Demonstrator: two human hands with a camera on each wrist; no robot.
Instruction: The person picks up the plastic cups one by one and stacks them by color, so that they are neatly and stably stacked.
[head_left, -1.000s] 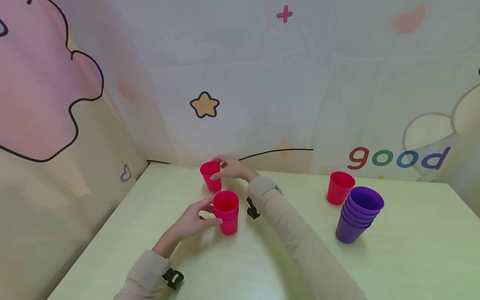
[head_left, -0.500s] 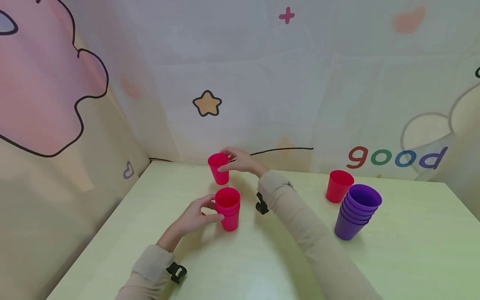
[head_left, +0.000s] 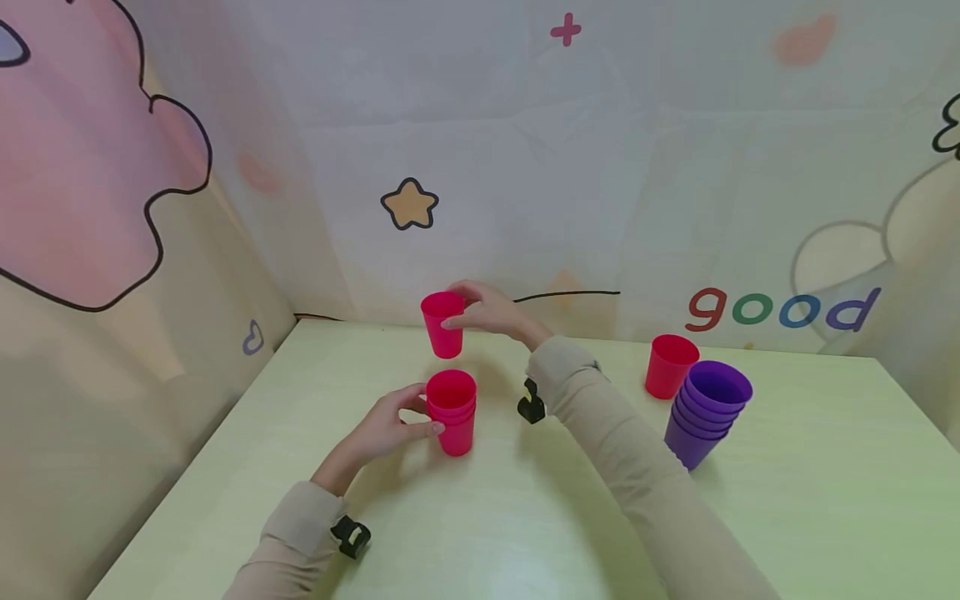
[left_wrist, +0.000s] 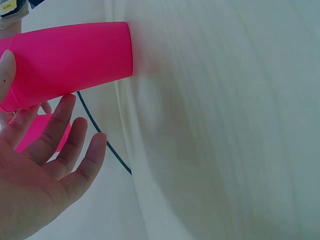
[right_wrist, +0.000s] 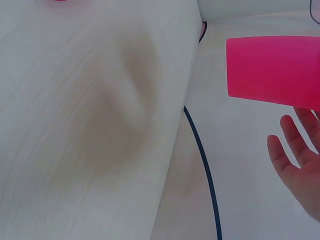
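Observation:
Near the middle of the table, a short stack of nested pink cups [head_left: 456, 425] stands upright. My left hand [head_left: 382, 431] grips its upper part from the left, thumb in front and fingers behind; the left wrist view shows the stack's side [left_wrist: 75, 60] and the outer fingers spread off it. Behind and above the stack, my right hand [head_left: 491, 312] holds a single pink cup [head_left: 444, 329] by its right side, mouth up. In the right wrist view that cup [right_wrist: 275, 70] is off the table surface.
To the right stands another pink cup [head_left: 670, 367], and in front of it a leaning-looking stack of purple cups [head_left: 697, 425], partly hidden by the right sleeve [head_left: 637, 450]. A printed cloth [head_left: 480, 167] hangs behind the table [head_left: 480, 533].
My right hand has lifted the single pink cup from the table and brought it slightly right, behind the stack. The left hand keeps its hold on the stack, nearly still.

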